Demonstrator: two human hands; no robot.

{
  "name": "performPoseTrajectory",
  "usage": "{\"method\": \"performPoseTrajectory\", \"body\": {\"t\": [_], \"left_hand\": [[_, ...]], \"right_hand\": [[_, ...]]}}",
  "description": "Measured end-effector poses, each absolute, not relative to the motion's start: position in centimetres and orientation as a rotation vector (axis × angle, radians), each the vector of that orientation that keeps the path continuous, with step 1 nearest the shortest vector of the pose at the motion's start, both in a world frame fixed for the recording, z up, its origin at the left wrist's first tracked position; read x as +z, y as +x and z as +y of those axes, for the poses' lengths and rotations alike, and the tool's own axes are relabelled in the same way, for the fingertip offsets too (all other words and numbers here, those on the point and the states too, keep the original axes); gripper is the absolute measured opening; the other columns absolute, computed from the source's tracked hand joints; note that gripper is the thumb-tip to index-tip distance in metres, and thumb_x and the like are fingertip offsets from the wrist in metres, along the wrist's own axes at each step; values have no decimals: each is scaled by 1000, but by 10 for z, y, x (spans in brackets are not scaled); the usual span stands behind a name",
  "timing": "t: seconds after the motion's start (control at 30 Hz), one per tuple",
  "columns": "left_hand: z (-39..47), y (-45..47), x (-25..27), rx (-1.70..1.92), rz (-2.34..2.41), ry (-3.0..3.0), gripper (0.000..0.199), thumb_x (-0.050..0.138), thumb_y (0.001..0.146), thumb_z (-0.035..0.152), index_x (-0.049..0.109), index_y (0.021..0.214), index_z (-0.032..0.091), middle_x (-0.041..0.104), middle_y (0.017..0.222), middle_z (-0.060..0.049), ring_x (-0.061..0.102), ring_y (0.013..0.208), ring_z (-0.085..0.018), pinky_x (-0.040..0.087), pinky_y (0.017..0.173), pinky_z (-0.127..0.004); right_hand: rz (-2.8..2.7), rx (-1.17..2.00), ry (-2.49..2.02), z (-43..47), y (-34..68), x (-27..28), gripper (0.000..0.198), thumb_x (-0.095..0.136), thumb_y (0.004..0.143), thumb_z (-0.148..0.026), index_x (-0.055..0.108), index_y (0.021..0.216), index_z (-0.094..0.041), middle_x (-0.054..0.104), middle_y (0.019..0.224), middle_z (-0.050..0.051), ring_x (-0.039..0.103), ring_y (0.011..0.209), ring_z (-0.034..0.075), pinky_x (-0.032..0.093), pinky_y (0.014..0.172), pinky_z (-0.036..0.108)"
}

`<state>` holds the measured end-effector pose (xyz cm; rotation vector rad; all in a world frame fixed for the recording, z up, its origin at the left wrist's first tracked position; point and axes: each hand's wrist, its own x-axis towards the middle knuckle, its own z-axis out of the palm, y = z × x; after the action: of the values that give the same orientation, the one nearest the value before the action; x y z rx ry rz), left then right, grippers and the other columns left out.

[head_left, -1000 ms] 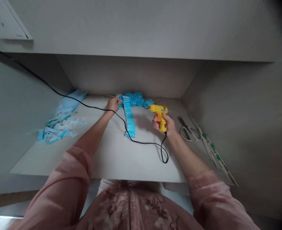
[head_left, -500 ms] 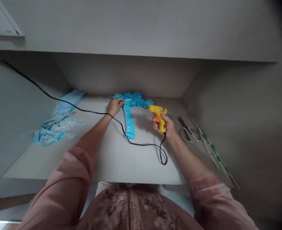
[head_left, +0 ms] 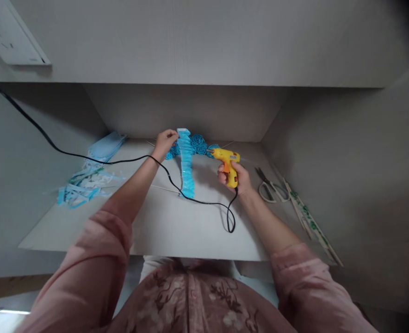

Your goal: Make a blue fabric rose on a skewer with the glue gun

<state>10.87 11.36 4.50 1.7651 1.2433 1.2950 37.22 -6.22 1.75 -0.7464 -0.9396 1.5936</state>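
My left hand [head_left: 167, 141] pinches the far end of a blue ruffled strip [head_left: 187, 166], which looks like pleated crepe paper or fabric. The strip's near end rests on the table, close to a thin stick. Behind its raised end lie several blue rosettes [head_left: 198, 142], partly hidden by the strip. In my right hand [head_left: 237, 178] is a yellow hot glue gun [head_left: 229, 159], gripped by its handle with fingers near the orange trigger. Its nozzle points left, toward the rosettes. A black cord [head_left: 204, 202] runs from the handle across the table and over my left forearm.
On the left lie blue face masks [head_left: 108, 144] and a heap of cut straps and strips [head_left: 83, 189]. At the right are scissors [head_left: 271, 188] and long thin sticks in a printed wrapper [head_left: 310, 217]. Grey walls enclose the table [head_left: 190, 236] at the back and sides.
My left hand has lifted the strip's far end up and away, so it now covers some rosettes. The glue gun stays in my right hand, hardly moved. The whole view has shifted slightly.
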Motion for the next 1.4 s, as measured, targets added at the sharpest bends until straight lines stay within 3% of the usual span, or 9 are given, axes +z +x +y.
{"method": "performPoseTrajectory", "body": {"t": [0.2,0.4,0.53,0.87,1.07,1.3,1.4], "left_hand": [[107,108,70,1229,1135,1545,14,62,91,29,55,83,19,62,71,-2,63,64,-15,58,68,-28],[89,115,86,1212,1059,1501,10,61,92,17,58,84,18,55,65,1,61,60,-14,60,66,-29],[77,120,95,1233,1022,1533,8,60,93,16,58,85,18,52,64,3,59,57,-12,60,64,-27],[72,120,105,1304,943,1520,15,59,98,24,53,85,19,49,66,3,55,54,-10,56,60,-22],[94,120,98,1323,989,1513,19,62,97,37,55,90,20,52,67,1,59,60,-13,59,63,-24],[133,121,96,1344,1024,1609,15,58,98,33,59,101,18,59,70,0,62,61,-12,59,64,-24],[148,125,79,1303,1134,1682,16,57,96,33,61,97,17,64,71,-3,65,64,-15,57,64,-26]], "right_hand": [[-926,1574,-700,-65,371,24,37,67,85,-54,66,75,-18,58,53,2,53,48,14,46,45,25],[-887,1567,-678,-65,372,25,35,64,90,-52,66,79,-18,61,57,2,55,50,14,47,46,26],[-893,1594,-678,-64,371,24,36,66,87,-52,65,76,-18,60,54,2,54,48,14,46,46,26],[-756,1554,-736,-67,367,31,29,66,88,-47,66,90,-19,71,68,3,52,47,13,45,45,26],[-831,1555,-743,-66,370,27,33,64,89,-52,65,82,-19,67,63,4,53,48,14,45,46,27],[-785,1528,-708,-66,370,28,30,64,88,-48,65,78,-19,66,62,3,53,49,14,46,46,26],[-793,1525,-705,-65,371,26,30,64,89,-48,66,81,-19,66,62,2,53,48,13,46,45,25]]}}
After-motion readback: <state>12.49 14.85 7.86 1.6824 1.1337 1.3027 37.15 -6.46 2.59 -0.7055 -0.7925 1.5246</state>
